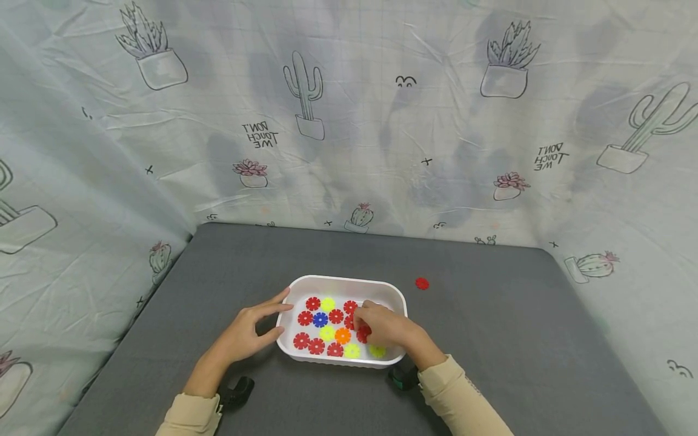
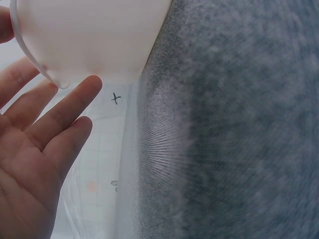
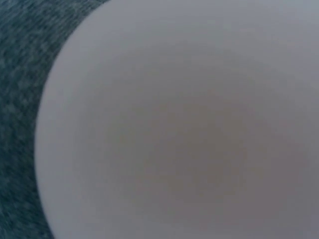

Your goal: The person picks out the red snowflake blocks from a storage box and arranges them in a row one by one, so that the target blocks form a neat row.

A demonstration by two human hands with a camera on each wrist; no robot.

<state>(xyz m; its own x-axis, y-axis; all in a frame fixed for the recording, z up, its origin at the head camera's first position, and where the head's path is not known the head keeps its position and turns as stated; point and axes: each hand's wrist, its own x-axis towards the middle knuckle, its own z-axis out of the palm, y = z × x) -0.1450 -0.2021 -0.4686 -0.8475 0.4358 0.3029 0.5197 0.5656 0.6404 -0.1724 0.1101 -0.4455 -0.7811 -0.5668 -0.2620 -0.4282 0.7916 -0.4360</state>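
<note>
A white plastic tray (image 1: 349,362) holds several flat, notched, flower-shaped discs: mostly red, some yellow, an orange disc (image 1: 343,336) and a blue disc (image 1: 320,320). My left hand (image 1: 252,327) touches the tray's left end, its fingers fairly straight at the rim; the left wrist view has the fingers beside the tray's outer wall (image 2: 89,40). Inside the right part of the tray, my right hand (image 1: 384,326) bends its fingers down and pinches a red disc (image 1: 362,333) between index finger and thumb. The tray's blurred pale wall (image 3: 174,124) fills the right wrist view.
One loose red disc (image 1: 422,283) lies on the grey tabletop (image 1: 491,339), behind and right of the tray. A cactus-print curtain (image 1: 371,121) hangs behind the table and along its sides.
</note>
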